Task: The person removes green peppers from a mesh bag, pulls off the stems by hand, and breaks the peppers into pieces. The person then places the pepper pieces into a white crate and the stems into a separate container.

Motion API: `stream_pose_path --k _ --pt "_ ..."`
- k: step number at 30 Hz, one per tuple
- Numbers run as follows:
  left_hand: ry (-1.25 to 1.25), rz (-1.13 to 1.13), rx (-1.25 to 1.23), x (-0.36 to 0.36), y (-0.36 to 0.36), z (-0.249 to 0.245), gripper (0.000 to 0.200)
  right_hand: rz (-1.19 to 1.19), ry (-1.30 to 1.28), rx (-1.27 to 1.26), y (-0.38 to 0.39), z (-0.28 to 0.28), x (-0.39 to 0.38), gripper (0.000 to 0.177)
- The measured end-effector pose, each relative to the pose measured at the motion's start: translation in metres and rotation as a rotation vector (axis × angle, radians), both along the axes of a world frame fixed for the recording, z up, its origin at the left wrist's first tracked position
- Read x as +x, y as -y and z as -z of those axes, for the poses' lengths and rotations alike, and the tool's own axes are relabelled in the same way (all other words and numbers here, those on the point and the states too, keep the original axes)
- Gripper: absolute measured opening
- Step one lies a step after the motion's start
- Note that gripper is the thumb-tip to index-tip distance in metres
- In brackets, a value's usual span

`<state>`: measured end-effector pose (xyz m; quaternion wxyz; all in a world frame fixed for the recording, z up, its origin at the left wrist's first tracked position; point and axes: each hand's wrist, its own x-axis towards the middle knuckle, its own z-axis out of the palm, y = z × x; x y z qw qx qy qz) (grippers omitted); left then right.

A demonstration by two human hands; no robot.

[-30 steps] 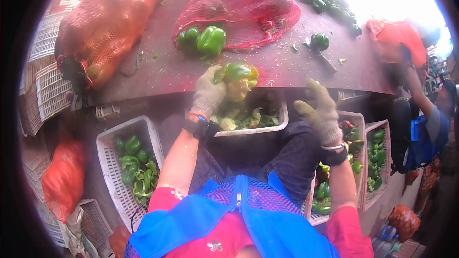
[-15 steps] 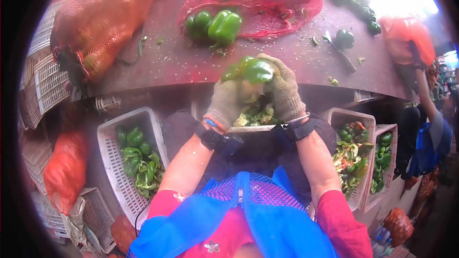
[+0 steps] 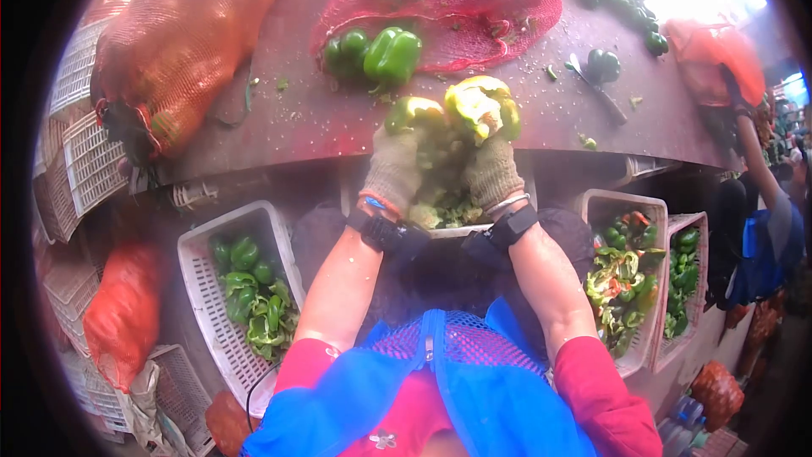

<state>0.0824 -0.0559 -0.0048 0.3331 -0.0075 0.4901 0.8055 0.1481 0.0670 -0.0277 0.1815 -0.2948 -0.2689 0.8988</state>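
My left hand, in a knitted work glove, is closed on one piece of a green bell pepper at the table edge. The other piece of bell pepper is in my gloved right hand, its pale torn inside showing. Between the pieces is a gap. Below my hands, a crate holds pale green pepper scraps. Just beyond them on the table, a whole green bell pepper lies beside another, against a red mesh sack.
A knife lies by a pepper on the table. White crates with peppers stand left and right. Full mesh sacks sit at left. Another person's arm reaches toward an orange bag.
The pepper held together between both hands is now in two pieces, one in each hand. My right hand has turned, showing the pale inside. The view has shifted slightly.
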Motion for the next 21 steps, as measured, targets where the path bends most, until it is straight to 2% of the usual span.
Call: stream_pose_path --k 3,5,8,9,11,12,13,14,16,17,18,21 --pt "-0.009 -0.046 -0.023 -0.017 -0.001 0.013 0.026 -0.033 -0.057 0.119 -0.017 -0.003 -0.005 0.027" --pt "-0.073 -0.088 0.065 -0.024 0.004 0.011 0.026 0.046 0.011 0.22 -0.024 -0.005 -0.01 0.028" --pt "-0.043 -0.012 0.156 -0.034 0.011 0.01 0.027 0.269 0.121 0.257 -0.034 0.003 -0.006 0.025" --pt "-0.015 -0.022 0.146 -0.037 0.014 0.012 0.028 0.243 0.167 0.288 -0.034 0.005 -0.001 0.024" --pt "-0.033 0.015 0.104 -0.036 0.021 0.008 0.029 0.199 0.386 0.523 -0.029 0.007 0.006 0.023" --pt "-0.084 0.054 0.081 -0.03 0.022 -0.001 0.03 0.201 0.454 0.586 -0.024 -0.003 0.01 0.025" --pt "-0.163 0.086 0.031 -0.02 0.018 -0.015 0.03 0.123 0.416 0.618 -0.03 0.031 -0.004 0.026" --pt "-0.247 0.108 -0.021 -0.011 0.013 -0.03 0.03 0.206 0.451 0.652 -0.02 0.002 0.013 0.028" --pt "-0.353 0.231 -0.08 0.014 -0.011 -0.058 0.033 -0.059 0.447 0.452 -0.028 -0.009 0.021 0.023" --pt "-0.385 0.315 -0.08 0.035 -0.029 -0.075 0.037 -0.071 0.413 0.447 -0.029 -0.007 0.022 0.023" --pt "-0.525 0.615 -0.008 0.1 -0.064 -0.118 0.05 -0.042 0.394 0.514 -0.03 -0.005 0.028 0.023" --pt "-0.666 0.679 0.139 0.125 -0.081 -0.139 0.066 -0.047 0.435 0.856 -0.035 0.001 0.038 0.023"
